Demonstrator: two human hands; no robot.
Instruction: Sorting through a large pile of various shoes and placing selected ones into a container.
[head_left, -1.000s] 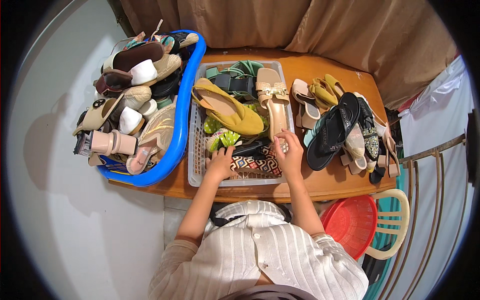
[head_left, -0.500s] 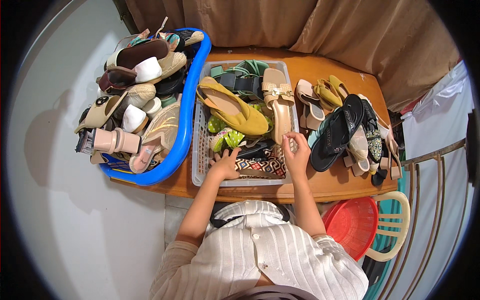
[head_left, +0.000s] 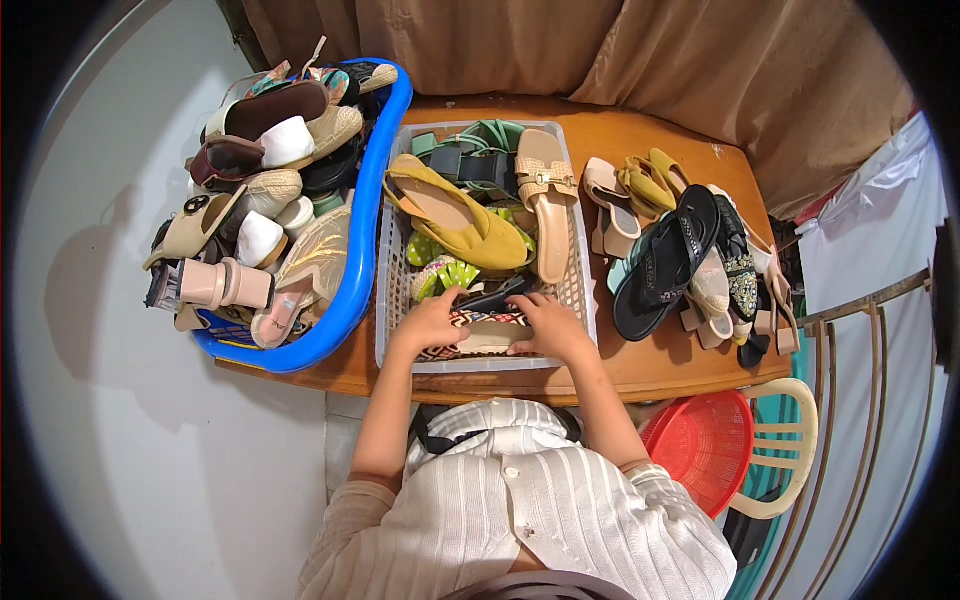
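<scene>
Both my hands are at the near end of a white plastic basket (head_left: 588,300), fingers curled round a flat shoe with a multicoloured geometric pattern (head_left: 487,335). My left hand (head_left: 430,326) grips its left end. My right hand (head_left: 551,328) has the right end, and a pale beige surface shows between the two. Just beyond lies a black shoe (head_left: 492,298), partly hidden. A lime-green polka-dot shoe (head_left: 445,280) sits past my left fingers. Farther in are a mustard flat (head_left: 460,215), a tan slide sandal (head_left: 548,200) and dark green strappy sandals (head_left: 480,165).
At the left, a blue-rimmed basket (head_left: 368,235) is heaped with shoes. To the right on the wooden table (head_left: 640,375) lie black flip-flops (head_left: 675,265), beige heeled slides (head_left: 613,215) and mustard shoes (head_left: 650,185). A red basket (head_left: 698,450) and a cream plastic chair (head_left: 800,450) stand below the table's right edge.
My right hand has come down from beside the tan sandal onto the patterned shoe. That shoe has tilted, showing its beige surface, and my left hand has closed on its left end.
</scene>
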